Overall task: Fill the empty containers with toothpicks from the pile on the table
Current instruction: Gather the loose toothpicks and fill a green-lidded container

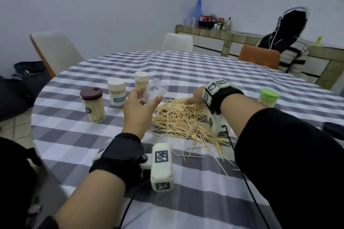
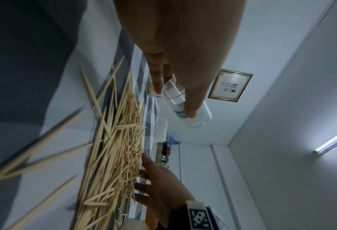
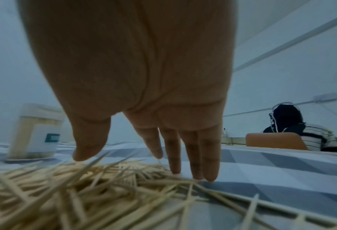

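Two hands busy. My left hand [image 1: 138, 107] grips the empty jar [image 1: 155, 92], clear, lidless, held up off the counter [image 1: 186, 65] and tilted with its mouth up and away from me, over the pile's near-left edge. My right hand [image 1: 193, 97] is spread, fingers straight; fingertips [image 3: 210, 177] touch down at the far edge of the pile [image 1: 186, 119], nothing pinched yet.

Key relation: pile lies between the two hands, jar just left of my right hand and higher. Toothpicks lie flat and crisscrossed, no common long axis, so I'd guess they need bunching parallel before they go in the mouth. Right hand is nearer the pile; left only needs to hold the jar steady.

Containers: brown-lid jar [image 1: 92, 105], labelled white-lid jar [image 1: 116, 92] and second white-lid jar [image 1: 141, 82] stand left of the pile, capped, all showing toothpicks inside. Green-lid jar [image 1: 268, 97] stands well right, capped, also holding toothpicks. Only the held jar looks empty.
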